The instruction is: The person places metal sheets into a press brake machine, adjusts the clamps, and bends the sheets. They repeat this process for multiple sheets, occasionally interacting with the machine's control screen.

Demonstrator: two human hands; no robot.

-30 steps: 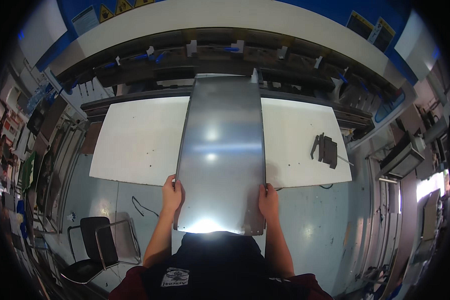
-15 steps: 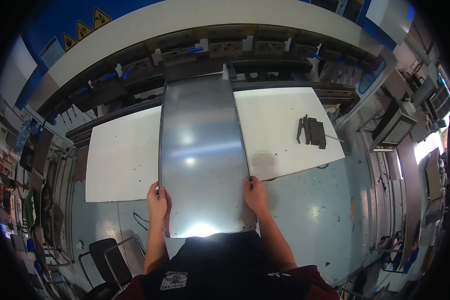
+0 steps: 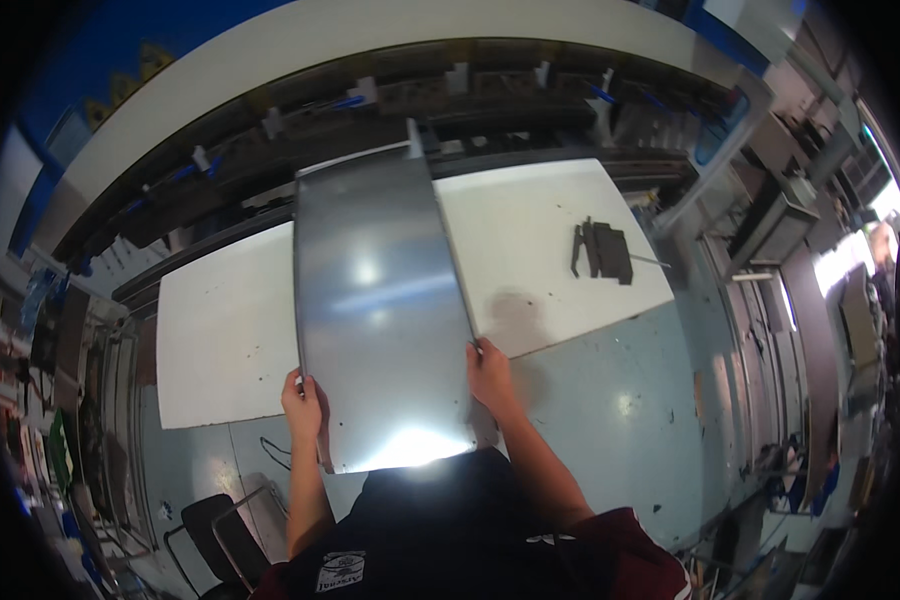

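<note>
A long grey sheet metal panel [image 3: 375, 330] with bent-up side edges stretches from my body toward the machine. My left hand [image 3: 301, 402] is closed on its left edge near the close end, and my right hand [image 3: 490, 372] grips the right edge, slightly farther out. The panel's far end, with a raised flange at its corner, lies by the dark tooling [image 3: 450, 130] of a large press brake. Small holes show near its close end. Beneath the panel, white boards [image 3: 228, 330] extend to the left and right.
A dark metal tool block [image 3: 606, 252] with a thin rod rests on the right white board. Behind the boards runs the machine's pale beam [image 3: 410, 25]. A black chair [image 3: 210, 520] stands on the floor at the lower left; racks and a monitor-like box [image 3: 773, 225] line the right.
The view has shifted and turned slightly. The panel's far end now appears farther left and a little away from the tooling. Both hands keep hold of its edges.
</note>
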